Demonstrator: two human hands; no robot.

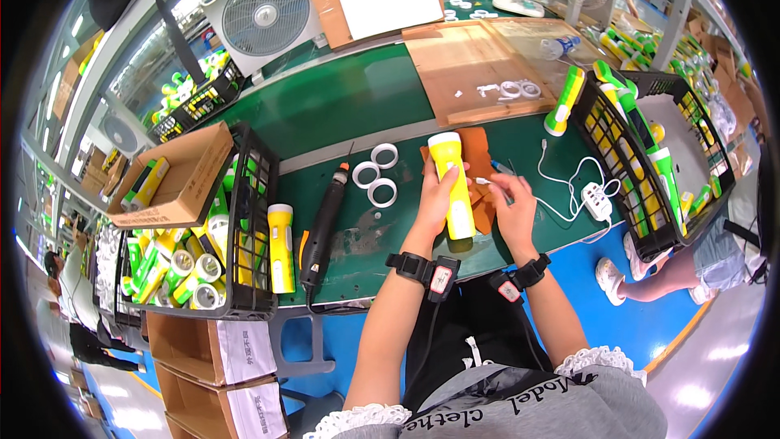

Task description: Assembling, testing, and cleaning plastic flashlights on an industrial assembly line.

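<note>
My left hand (439, 199) is wrapped round a yellow flashlight (461, 215) with a white head, holding it lengthwise over the bench with the head pointing away from me. To its right, my right hand (513, 210) pinches the small white plug of a charging cable (552, 210), close to the flashlight's side. Whether the plug touches the flashlight I cannot tell. Beneath both lies an orange cloth (477, 146). The cable's white multi-port charger (597, 202) rests near the bench's right edge. Left of my hands are a black electric screwdriver (327, 219) and several white rings (382, 193).
A black basket (262, 276) of flashlights stands at the left, a cardboard box (213, 167) on top. One yellow flashlight (281, 248) stands beside it. Another basket (642, 228) fills the right side, with a green-yellow flashlight (563, 102) nearby. Brown board (455, 65) covers the bench's back.
</note>
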